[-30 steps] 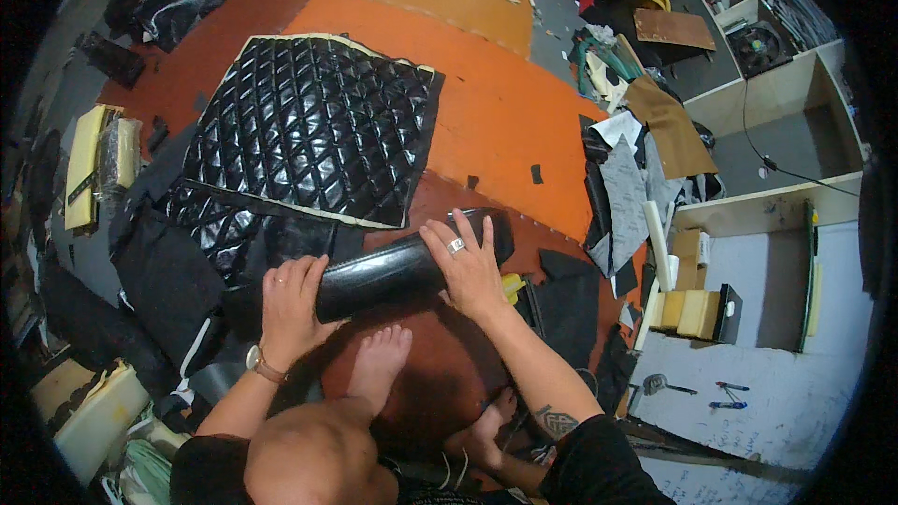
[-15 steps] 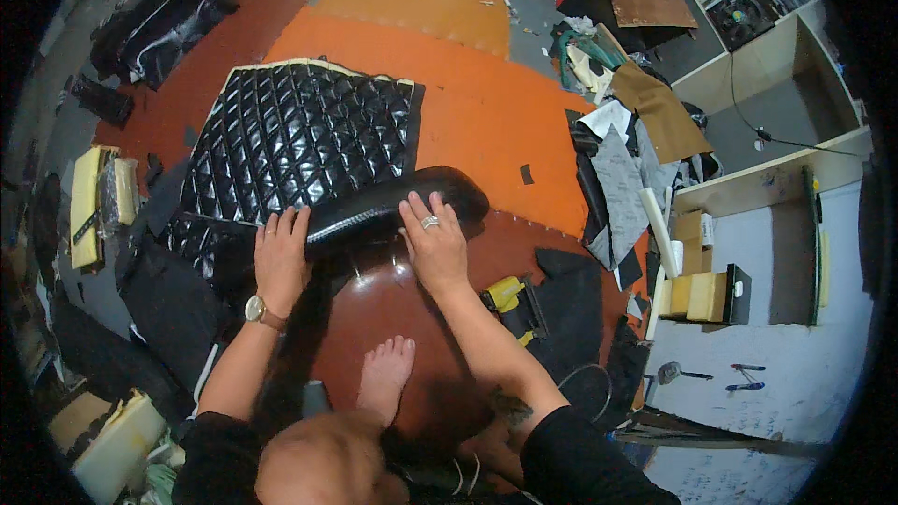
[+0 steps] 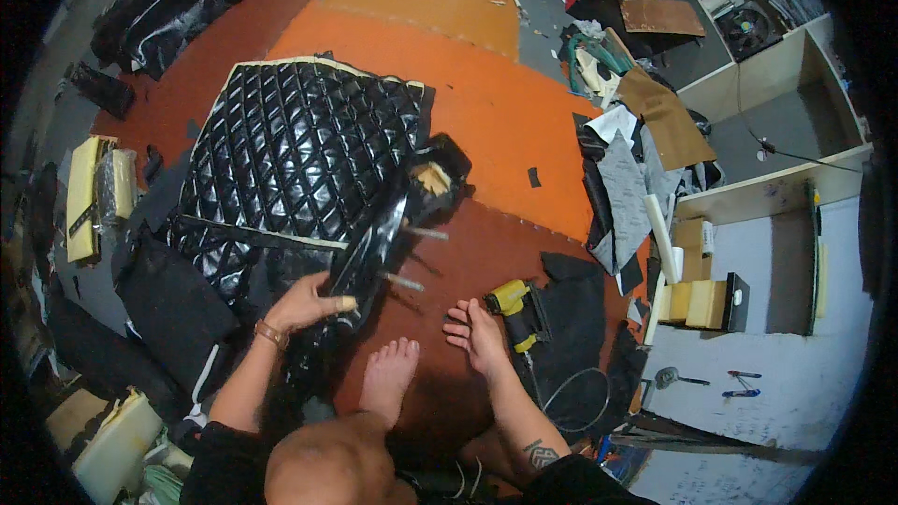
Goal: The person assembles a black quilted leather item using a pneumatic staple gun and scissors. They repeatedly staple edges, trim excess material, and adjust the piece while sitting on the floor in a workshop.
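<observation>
A long black vinyl-covered padded piece [image 3: 374, 243] is tipped up on its side in front of me. Two metal bolts stick out of it, and a tan patch shows at its far end. My left hand [image 3: 311, 304] grips its near end, thumb on top, the other fingers partly hidden. My right hand [image 3: 477, 337] holds nothing, its fingers apart and slightly curled. Close to it, a yellow and black staple gun [image 3: 519, 313] lies on black cloth [image 3: 571, 337]. Beyond the padded piece spreads a black diamond-quilted panel [image 3: 299, 145] with a pale edge.
Orange sheeting [image 3: 496, 150] and red-brown sheeting cover the floor, with my bare foot [image 3: 388, 379] on it. Foam blocks [image 3: 84, 196] lie at the left. Grey and black scraps [image 3: 617, 196] pile up at the right beside a white open cabinet [image 3: 776, 131]. A hose loops behind the staple gun.
The padded piece has turned from lying crosswise to tipped up, exposing its bolts. My right hand has let go of it and moved down right toward the staple gun. My left hand has shifted nearer me.
</observation>
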Demonstrator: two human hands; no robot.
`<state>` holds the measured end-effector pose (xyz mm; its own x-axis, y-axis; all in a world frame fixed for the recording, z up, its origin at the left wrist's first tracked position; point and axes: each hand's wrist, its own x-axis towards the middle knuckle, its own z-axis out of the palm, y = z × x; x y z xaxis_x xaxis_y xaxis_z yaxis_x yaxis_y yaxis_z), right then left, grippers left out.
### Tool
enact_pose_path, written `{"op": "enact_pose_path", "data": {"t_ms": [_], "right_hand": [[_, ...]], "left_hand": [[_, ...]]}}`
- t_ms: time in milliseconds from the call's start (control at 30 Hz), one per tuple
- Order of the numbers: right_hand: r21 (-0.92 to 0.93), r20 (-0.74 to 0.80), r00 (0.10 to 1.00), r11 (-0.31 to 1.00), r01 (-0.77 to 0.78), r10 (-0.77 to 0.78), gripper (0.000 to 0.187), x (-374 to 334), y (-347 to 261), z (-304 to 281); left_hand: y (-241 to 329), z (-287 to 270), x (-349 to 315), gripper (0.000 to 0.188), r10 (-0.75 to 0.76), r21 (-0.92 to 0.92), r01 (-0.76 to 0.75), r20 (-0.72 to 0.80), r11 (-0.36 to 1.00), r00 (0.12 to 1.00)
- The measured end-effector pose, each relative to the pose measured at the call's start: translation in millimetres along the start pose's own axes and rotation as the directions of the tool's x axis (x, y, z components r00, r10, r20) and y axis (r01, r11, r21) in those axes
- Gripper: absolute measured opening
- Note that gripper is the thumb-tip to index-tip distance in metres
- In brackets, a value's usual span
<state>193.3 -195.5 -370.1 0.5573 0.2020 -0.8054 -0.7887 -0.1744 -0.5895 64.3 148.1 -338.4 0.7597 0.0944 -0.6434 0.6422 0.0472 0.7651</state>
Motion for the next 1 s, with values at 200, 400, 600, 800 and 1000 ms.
{"op": "enact_pose_path", "data": {"t_ms": [200, 400, 600, 800, 1000], "right_hand": [[0.216, 0.014, 0.998, 0.975, 0.057, -0.062, 0.055, -34.2, -3.0, -10.7], [0.064, 0.175, 0.984, 0.997, -0.049, 0.037, 0.035, -57.4, -0.7, 9.1], [-0.462, 0.143, 0.94, 0.819, 0.34, -0.309, 0.025, -67.3, -0.6, 42.4], [-0.459, 0.133, 0.949, 0.831, 0.314, -0.285, 0.027, -109.5, -3.0, 71.3], [-0.782, 0.44, 0.853, 0.347, 0.518, -0.281, 0.035, -150.7, -59.4, 72.4]], "left_hand": [[-36.7, 30.3, -28.1, 0.071, 0.11, 0.217, -0.141, 0.15, 0.966, 0.983], [-39.4, 68.2, -14.8, 0.071, 0.296, 0.312, -0.287, 0.019, 0.906, 0.955], [-29.5, 92.4, 38.9, 0.068, 0.432, 0.413, -0.378, -0.042, 0.828, 0.901], [12.7, 63.6, 33.0, 0.063, 0.288, 0.367, -0.396, 0.313, 0.842, 0.905], [48.3, 47.2, 57.7, 0.06, 0.156, 0.61, -0.568, 0.594, 0.553, 0.79]]}}
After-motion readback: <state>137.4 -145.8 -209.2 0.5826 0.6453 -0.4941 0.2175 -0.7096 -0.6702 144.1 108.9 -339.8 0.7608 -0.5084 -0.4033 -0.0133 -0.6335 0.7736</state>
